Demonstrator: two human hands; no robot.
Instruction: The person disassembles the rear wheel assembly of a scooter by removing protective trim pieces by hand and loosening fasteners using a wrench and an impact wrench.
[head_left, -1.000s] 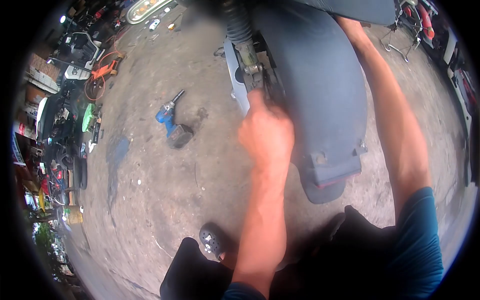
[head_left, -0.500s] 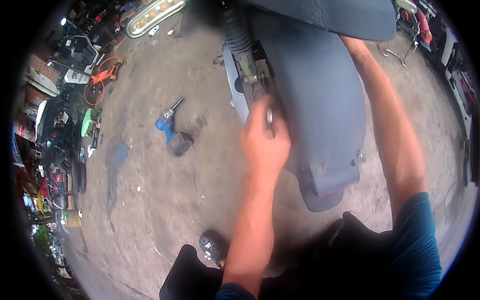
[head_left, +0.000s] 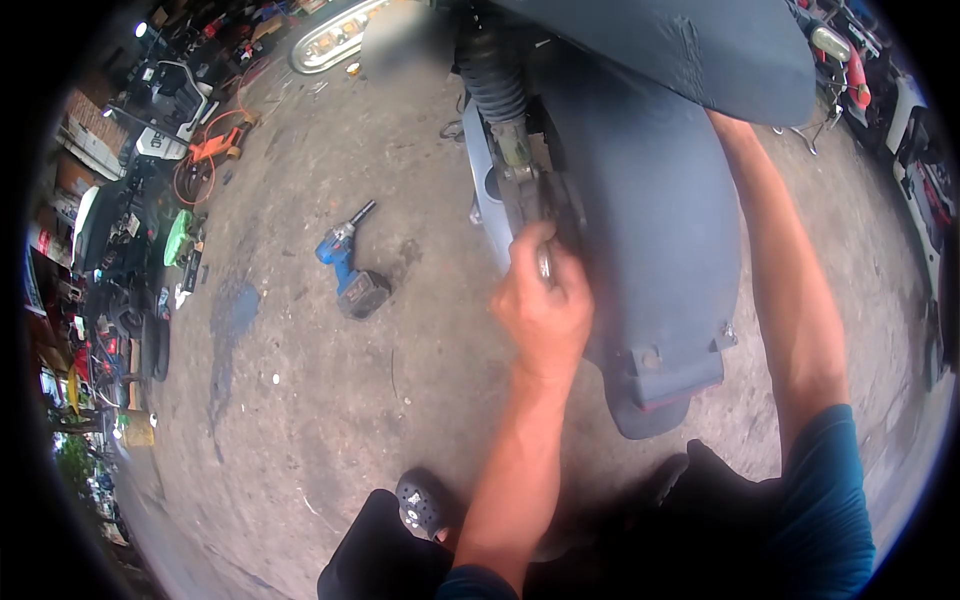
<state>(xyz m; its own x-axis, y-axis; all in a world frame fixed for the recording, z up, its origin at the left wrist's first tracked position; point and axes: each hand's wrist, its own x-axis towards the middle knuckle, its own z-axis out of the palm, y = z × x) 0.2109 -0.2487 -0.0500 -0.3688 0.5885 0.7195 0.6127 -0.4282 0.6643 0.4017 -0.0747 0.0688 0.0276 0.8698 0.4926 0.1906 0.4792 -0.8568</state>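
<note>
My left hand (head_left: 545,305) is closed around a shiny metal tool (head_left: 545,264), of which only a short piece shows between thumb and fingers. It is held beside the swingarm area (head_left: 522,195), just under the lower end of a shock absorber (head_left: 495,88) with a ribbed dark cover. Right of the hand is the grey rear fender (head_left: 655,230) of a two-wheeler. My right forearm (head_left: 790,270) reaches along the fender's far side; the right hand itself is hidden behind the fender and the grey panel (head_left: 700,50) above.
A blue cordless impact wrench (head_left: 345,265) lies on the concrete floor (head_left: 300,400) to the left. Beyond it are an orange tool (head_left: 215,145) with a coiled hose, a green item (head_left: 179,238) and cluttered parts. Body panels (head_left: 915,180) stand at right. My clog (head_left: 422,503) shows below.
The view has shifted slightly, so the fender and impact wrench sit a little lower and to the right. My left hand stays closed on the tool and has come slightly nearer to me.
</note>
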